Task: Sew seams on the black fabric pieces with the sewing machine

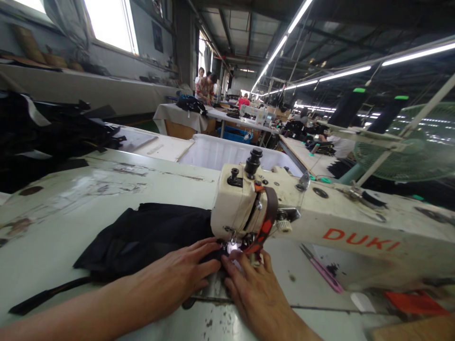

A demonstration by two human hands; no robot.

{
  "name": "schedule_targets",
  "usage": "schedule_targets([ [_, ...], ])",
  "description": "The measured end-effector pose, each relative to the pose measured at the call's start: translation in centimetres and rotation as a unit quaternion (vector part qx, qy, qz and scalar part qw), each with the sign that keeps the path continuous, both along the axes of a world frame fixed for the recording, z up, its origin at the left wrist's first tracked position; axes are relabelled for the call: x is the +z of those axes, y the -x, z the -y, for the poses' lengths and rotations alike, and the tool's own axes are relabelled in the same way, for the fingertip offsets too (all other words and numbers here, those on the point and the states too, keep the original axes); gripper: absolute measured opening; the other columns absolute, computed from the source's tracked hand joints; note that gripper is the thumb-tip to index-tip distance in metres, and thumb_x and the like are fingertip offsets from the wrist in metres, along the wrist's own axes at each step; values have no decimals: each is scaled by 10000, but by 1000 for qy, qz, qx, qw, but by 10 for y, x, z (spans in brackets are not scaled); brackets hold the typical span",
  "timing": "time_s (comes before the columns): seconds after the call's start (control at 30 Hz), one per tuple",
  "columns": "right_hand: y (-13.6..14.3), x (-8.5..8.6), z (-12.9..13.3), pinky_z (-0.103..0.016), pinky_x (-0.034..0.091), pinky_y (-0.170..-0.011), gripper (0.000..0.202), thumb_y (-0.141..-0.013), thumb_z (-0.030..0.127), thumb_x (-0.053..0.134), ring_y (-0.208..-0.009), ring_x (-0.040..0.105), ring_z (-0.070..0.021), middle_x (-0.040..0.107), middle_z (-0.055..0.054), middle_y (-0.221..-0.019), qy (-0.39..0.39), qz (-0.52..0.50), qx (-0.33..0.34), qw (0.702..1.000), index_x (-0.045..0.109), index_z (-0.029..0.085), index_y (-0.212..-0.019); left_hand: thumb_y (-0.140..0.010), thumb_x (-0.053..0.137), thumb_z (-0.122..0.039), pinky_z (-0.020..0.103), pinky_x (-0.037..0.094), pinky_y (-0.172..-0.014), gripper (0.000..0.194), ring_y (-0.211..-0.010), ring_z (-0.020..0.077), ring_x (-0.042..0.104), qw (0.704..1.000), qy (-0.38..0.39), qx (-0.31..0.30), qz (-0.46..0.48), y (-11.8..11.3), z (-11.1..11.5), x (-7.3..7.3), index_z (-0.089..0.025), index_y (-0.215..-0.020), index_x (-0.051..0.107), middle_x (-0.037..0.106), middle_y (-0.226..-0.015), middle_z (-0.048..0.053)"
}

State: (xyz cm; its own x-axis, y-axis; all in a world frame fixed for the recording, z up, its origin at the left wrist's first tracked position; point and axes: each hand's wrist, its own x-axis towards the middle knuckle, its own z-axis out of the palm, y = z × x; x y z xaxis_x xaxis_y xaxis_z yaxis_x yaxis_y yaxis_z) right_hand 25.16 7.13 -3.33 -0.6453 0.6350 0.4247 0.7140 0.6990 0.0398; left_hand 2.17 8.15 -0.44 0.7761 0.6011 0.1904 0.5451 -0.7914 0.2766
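Note:
A black fabric piece (142, 237) lies on the table, its right edge running under the head of a sewing machine (231, 203) marked DUKI. My left hand (185, 267) rests on that fabric just left of the needle area, fingers stretched out and lying flat. Close in front of the presser foot is my right hand (252, 284), its fingers bent and closed on the fabric's edge; the fingertips are partly hidden. A small lamp lights the needle spot. From the fabric's lower left corner a narrow black strip (50, 294) trails across the table.
Pink-handled scissors (325, 272) lie under the machine arm, with a red item (415, 303) further right. Behind the machine stands a white bin (213, 149). Dark cloth (42, 132) is piled at left, and a green fan (408, 142) stands at right. Other people are further back.

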Motion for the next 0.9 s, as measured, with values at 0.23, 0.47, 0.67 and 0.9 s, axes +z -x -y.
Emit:
schedule_targets([
  [0.23, -3, 13, 1, -464, 405, -881, 285, -967, 233, 490, -977, 521, -280, 647, -93, -1056, 31, -46, -25, 998, 621, 210, -1220, -905, 524, -125, 398, 335, -1156, 365, -1371, 241, 371, 1000, -9, 14, 17, 0, -9, -5, -202, -1260, 560, 509, -1393, 85],
  [0.47, -7, 15, -1, -400, 421, -813, 160, -937, 180, 555, -848, 517, -234, 652, -61, -887, 40, -106, -14, 993, 683, 182, -1032, -940, 454, -150, 401, 435, -1050, 339, -1234, 261, 450, 999, -43, 24, -7, -1, -8, -5, -208, -1250, 578, 559, -1273, 92],
  [0.67, -7, 11, -2, -407, 409, -887, 260, -957, 165, 523, -975, 534, -243, 662, -78, -1038, 45, -66, 20, 997, 620, 194, -1196, -965, 419, -147, 385, 428, -1046, 328, -1141, 231, 520, 999, -42, 9, -7, -3, -8, -4, -193, -1243, 587, 617, -1172, 77],
  [0.9, -5, 12, -4, -390, 424, -882, 235, -960, 185, 524, -985, 543, -231, 643, -88, -1033, 79, -45, 21, 996, 634, 185, -1168, -994, 428, -231, 326, 477, -1026, 310, -1206, 214, 507, 999, -15, 43, 2, -2, -6, -1, -225, -1247, 607, 604, -1226, 52],
])
